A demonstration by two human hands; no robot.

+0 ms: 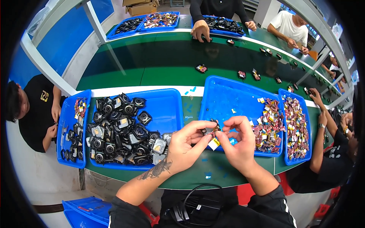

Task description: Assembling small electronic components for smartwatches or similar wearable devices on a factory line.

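Note:
My left hand (189, 142) and my right hand (240, 143) meet above the near edge of the right-middle blue tray (224, 85). Pinched between their fingertips is a small circuit board piece (213, 143) with a white-and-yellow patch; the fingers partly cover it. That tray carries a heap of small reddish circuit boards (269, 127) with white and yellow labels on its right side. Left of my hands, another blue tray (163, 100) holds a pile of black smartwatch cases (114, 131), several with round sensor backs.
A narrow tray (87, 98) stands at far left, a tray of circuit boards (296, 123) at right. Beyond runs a dark conveyor belt (163, 51) carrying scattered small parts. Co-workers sit around it, one person's hand (200, 31) over the far side. A cable (201, 186) lies near my lap.

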